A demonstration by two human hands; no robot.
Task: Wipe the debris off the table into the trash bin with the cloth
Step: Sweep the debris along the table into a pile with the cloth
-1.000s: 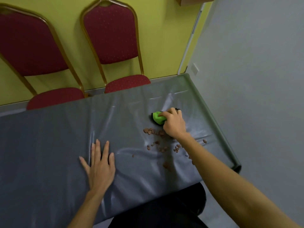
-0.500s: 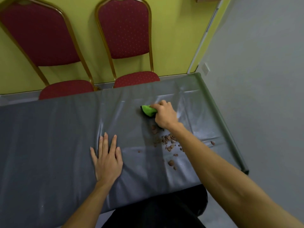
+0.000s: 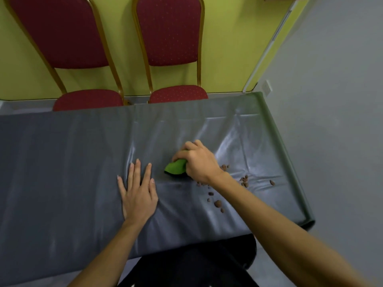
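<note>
My right hand [image 3: 198,162] is closed on a green cloth [image 3: 176,167] and presses it onto the grey table cover [image 3: 62,162]. Several small brown bits of debris [image 3: 217,203] lie scattered to the right of the hand and under my forearm, with one stray piece [image 3: 272,182] near the right edge. Flat on the cover, fingers spread, my left hand [image 3: 137,193] rests just left of the cloth. A dark shape below the table's near edge [image 3: 207,262] may be a trash bin or my clothing; I cannot tell which.
Two red chairs with gold frames [image 3: 172,38] [image 3: 62,38] stand behind the table against a yellow-green wall. The table's right end has a raised green rim [image 3: 290,162], with grey floor beyond it. The cover is wrinkled around the hands.
My right hand has dragged the cloth toward me and to the left, closer to my left hand. Debris now lies mostly to the right of the hand. The left hand stays flat.
</note>
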